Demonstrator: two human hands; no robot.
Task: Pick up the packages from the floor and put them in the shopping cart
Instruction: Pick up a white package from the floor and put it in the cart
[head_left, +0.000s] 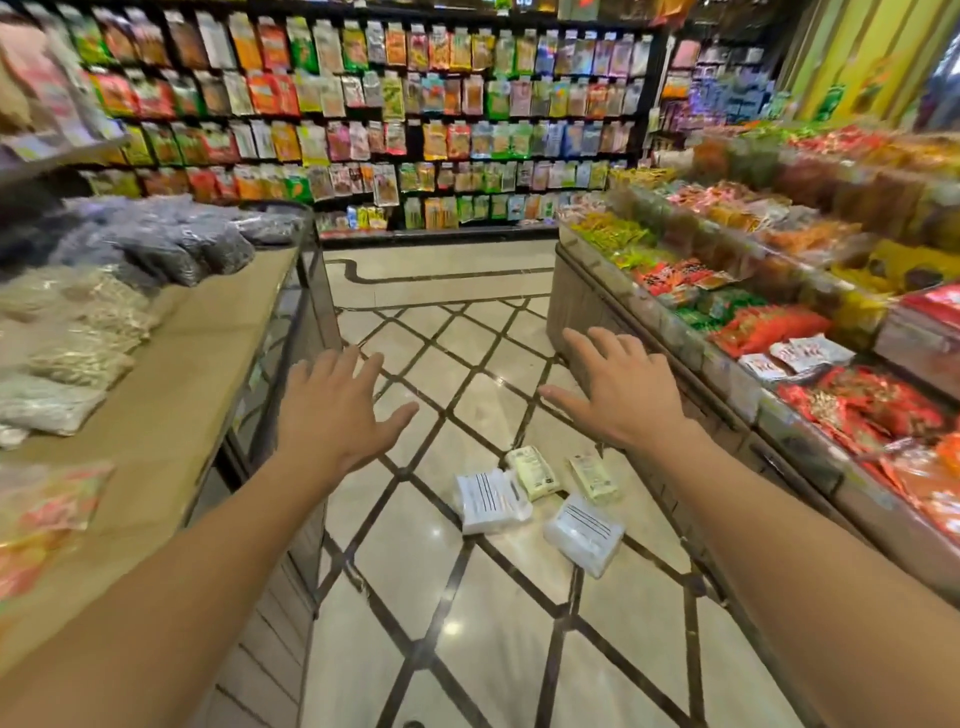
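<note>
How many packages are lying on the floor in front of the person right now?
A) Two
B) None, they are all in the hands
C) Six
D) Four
D: four lie close together on the tiled floor, two white packages and two pale yellow-green packages, while the left hand and the right hand hang open above them, holding nothing.

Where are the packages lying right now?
Four packages lie on the tiled floor in the aisle, below the open right hand, near the right-hand display counter.
</note>
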